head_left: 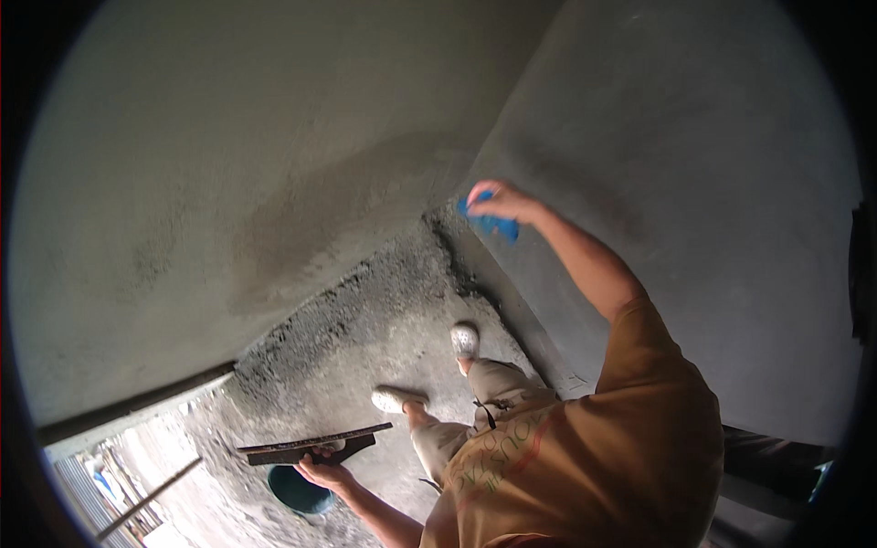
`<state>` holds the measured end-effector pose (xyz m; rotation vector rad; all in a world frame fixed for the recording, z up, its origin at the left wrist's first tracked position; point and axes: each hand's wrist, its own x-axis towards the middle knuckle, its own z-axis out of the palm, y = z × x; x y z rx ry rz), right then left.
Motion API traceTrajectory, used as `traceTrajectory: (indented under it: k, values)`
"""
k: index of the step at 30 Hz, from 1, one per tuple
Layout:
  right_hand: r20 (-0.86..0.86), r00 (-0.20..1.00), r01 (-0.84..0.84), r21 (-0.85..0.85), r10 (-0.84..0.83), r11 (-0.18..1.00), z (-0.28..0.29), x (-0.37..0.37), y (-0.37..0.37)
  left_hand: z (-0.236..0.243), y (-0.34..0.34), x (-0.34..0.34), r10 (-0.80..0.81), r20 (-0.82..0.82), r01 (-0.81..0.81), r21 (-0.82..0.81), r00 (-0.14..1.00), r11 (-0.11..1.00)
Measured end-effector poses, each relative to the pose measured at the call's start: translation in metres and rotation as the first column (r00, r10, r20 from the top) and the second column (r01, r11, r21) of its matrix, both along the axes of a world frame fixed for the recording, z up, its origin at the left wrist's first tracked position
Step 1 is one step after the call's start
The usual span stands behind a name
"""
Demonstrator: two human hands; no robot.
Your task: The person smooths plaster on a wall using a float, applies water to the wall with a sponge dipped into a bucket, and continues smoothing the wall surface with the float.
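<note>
My left hand (322,468) is closed round the grip of a long, dark plastering float (283,453), held low at my left side above the floor. Stretched out ahead, my right hand (501,203) pinches a soft-looking blue piece (499,226), slightly blurred; whether it is a sponge or a cloth I cannot tell. It hangs close to the corner where the left plastered wall (210,164) meets the right plastered wall (694,210). Darker, damp-looking patches show on both walls near that corner. Contact between the blue piece and the wall cannot be made out.
A dark green bucket (298,493) stands on the floor beneath the float. Rough mortar debris (352,288) lies along the foot of the left wall. My feet in light clogs (465,341) are on the concrete floor (365,356). At lower left is a bright opening with a pole (151,498).
</note>
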<state>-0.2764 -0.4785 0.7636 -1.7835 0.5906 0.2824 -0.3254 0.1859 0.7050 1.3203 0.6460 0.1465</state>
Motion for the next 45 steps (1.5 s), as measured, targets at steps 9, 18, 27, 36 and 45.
traceTrajectory:
  k: [9,18,27,36,45]
  values:
    - [0.126,0.484,-0.764,-0.421,0.866,0.488,0.105,0.041,0.173,0.064,-0.092,0.026,-0.011,0.037,0.013,-0.061,0.999,0.998]
    - [0.224,0.972,0.126,-0.242,-0.071,0.962,0.091,0.118,0.01,0.017,-0.084,0.016,-0.019,-0.032,0.008,-0.314,0.999,0.949]
    - [0.041,0.997,-0.081,0.313,0.072,0.946,-0.063,0.019,0.143,-0.035,-0.014,0.039,0.091,-0.043,-0.1,-0.32,0.995,0.942]
    - [0.317,0.253,-0.873,-0.333,0.914,0.357,0.084,0.179,0.436,-0.034,0.018,0.046,0.289,0.007,-0.278,-0.256,0.957,0.926]
    - [0.566,0.727,-0.16,-0.412,0.389,0.897,0.107,0.218,0.302,0.001,-0.004,0.064,0.226,0.086,-0.189,-0.316,0.97,0.93]
